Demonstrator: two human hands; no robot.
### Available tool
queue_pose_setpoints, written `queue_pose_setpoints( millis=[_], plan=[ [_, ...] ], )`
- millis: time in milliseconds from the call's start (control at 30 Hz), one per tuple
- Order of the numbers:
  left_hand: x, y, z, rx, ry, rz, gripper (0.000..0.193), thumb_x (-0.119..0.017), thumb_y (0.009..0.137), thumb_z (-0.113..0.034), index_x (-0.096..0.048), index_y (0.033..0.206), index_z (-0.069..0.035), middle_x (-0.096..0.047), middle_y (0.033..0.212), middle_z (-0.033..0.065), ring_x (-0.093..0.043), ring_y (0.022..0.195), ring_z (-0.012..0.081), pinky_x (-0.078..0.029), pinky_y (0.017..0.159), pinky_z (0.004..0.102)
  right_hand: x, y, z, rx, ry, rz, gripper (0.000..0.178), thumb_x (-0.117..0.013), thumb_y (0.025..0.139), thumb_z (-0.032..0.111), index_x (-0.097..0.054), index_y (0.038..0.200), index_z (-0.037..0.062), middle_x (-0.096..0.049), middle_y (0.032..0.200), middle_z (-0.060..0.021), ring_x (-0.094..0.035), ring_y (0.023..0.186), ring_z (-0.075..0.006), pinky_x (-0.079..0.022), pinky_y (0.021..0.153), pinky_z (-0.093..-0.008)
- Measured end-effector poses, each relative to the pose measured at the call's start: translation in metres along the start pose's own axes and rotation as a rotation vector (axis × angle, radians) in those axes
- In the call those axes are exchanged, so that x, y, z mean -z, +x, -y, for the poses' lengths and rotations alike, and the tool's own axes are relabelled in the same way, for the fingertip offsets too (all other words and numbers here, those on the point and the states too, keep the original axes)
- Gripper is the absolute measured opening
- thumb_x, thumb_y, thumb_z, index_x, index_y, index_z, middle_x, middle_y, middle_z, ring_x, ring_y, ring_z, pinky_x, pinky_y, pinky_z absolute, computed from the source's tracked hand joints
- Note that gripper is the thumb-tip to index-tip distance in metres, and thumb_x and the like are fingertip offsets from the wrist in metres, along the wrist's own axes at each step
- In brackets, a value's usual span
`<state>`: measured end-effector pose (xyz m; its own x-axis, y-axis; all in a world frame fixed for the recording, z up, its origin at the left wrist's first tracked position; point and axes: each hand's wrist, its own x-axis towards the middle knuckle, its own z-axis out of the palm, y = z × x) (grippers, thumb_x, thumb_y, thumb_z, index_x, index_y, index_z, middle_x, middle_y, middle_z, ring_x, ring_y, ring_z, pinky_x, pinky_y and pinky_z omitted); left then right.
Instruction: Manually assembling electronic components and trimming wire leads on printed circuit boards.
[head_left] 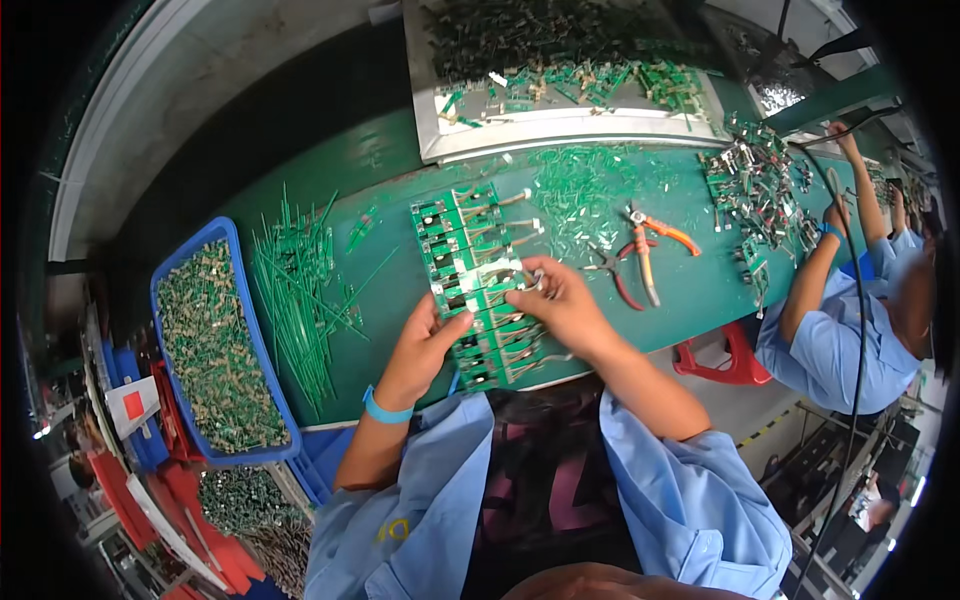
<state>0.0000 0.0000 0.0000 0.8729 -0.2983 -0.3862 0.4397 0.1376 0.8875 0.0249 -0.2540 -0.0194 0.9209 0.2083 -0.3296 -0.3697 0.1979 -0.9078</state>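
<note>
From the head view, a long green circuit board panel [455, 280] is being held over the near part of the green surface [700, 285], pretty much right in front of the body. Whether it's resting on the surface or lifted off can't be told from this angle. It's gripped by the left hand [425, 350], thumb on top and the other fingers tucked around the left edge. The right hand [565, 305] is half curled at the opposite edge, fingers right by the brown wires [518, 340]; what exactly is pinched there can't be made out.

As for the step, it looks like the wires are being handled or sorted along that edge while the panel is kept steady. What's called for next, at a guess, is a firm left-hand hold and a light touch on the right so no wire gets tugged.

Direction-wise, the long axis is pointed away from the body, with the far end leaned a bit left. The wires and their white plugs [538, 226] are pointed off to the right.

Nearby, orange-handled pliers [644, 262] and red-handled cutters [627, 290] are parked right of the panel, and thin green strips [300, 330] are heaped to the left, beside a packed blue bin [260, 455].
</note>
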Motion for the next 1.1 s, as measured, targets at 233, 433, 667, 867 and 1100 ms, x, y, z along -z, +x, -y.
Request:
queue_pose_setpoints(
  millis=[233, 433, 667, 867, 1100],
  plan=[
    [0.055, -0.089, -0.076, -0.117, 1.156, 0.083, 0.045, -0.077, 0.104, -0.019, -0.07, 0.143, 0.001, -0.078, 0.138, 0.0158, -0.077, 0.115, 0.0285, -0.06, 0.096, 0.0396, 0.02, 0.048, 0.104, -0.124, -0.384, 0.284, 0.036, -0.082, 0.096, -0.006, -0.073, 0.129, 0.0022, -0.068, 0.09, 0.0003, -0.058, 0.075, -0.0068, -0.047, 0.067, -0.0234],
    [0.074, -0.135, -0.11, 0.32, 1.101, 0.354, 0.025, -0.083, 0.096, -0.013, -0.083, 0.117, 0.001, -0.084, 0.106, 0.0102, -0.073, 0.083, 0.0239, -0.058, 0.076, 0.034, -0.03, 0.16, 0.168, -0.113, -1.029, 1.521, 0.048, -0.087, 0.094, 0.009, -0.072, 0.139, 0.0014, -0.078, 0.107, -0.0073, -0.07, 0.084, -0.0168, -0.056, 0.079, -0.0339],
    [0.025, -0.107, -0.049, -0.299, 0.75, 0.185, 0.022, -0.089, 0.083, 0.0, -0.085, 0.105, -0.002, -0.078, 0.095, 0.0076, -0.068, 0.079, 0.0224, -0.057, 0.077, 0.0322, -0.162, 0.124, 0.114, 0.484, -1.66, 1.539, 0.034, -0.085, 0.093, 0.015, -0.08, 0.126, 0.0068, -0.081, 0.108, -0.0088, -0.071, 0.103, -0.0256, -0.055, 0.097, -0.0483],
    [-0.036, -0.068, -0.041, -0.707, 0.99, 0.145, 0.038, -0.088, 0.088, -0.008, -0.082, 0.125, -0.007, -0.077, 0.13, 0.0115, -0.073, 0.118, 0.0308, -0.055, 0.108, 0.0492, -0.165, 0.123, 0.144, 0.775, -1.933, 1.483, 0.025, -0.082, 0.091, 0.015, -0.085, 0.115, 0.0069, -0.082, 0.103, -0.0119, -0.072, 0.1, -0.0335, -0.059, 0.093, -0.0562],
    [-0.055, -0.014, -0.025, -0.485, 1.409, 0.144, 0.082, -0.082, 0.089, -0.018, -0.054, 0.166, -0.014, -0.036, 0.181, 0.0155, -0.032, 0.168, 0.0364, -0.013, 0.133, 0.0731, 0.047, 0.076, 0.118, 0.683, -1.408, 0.075, 0.062, -0.086, 0.086, 0.016, -0.063, 0.142, 0.0035, -0.073, 0.121, -0.0168, -0.072, 0.107, -0.0404, -0.06, 0.094, -0.0491]
  ],
)
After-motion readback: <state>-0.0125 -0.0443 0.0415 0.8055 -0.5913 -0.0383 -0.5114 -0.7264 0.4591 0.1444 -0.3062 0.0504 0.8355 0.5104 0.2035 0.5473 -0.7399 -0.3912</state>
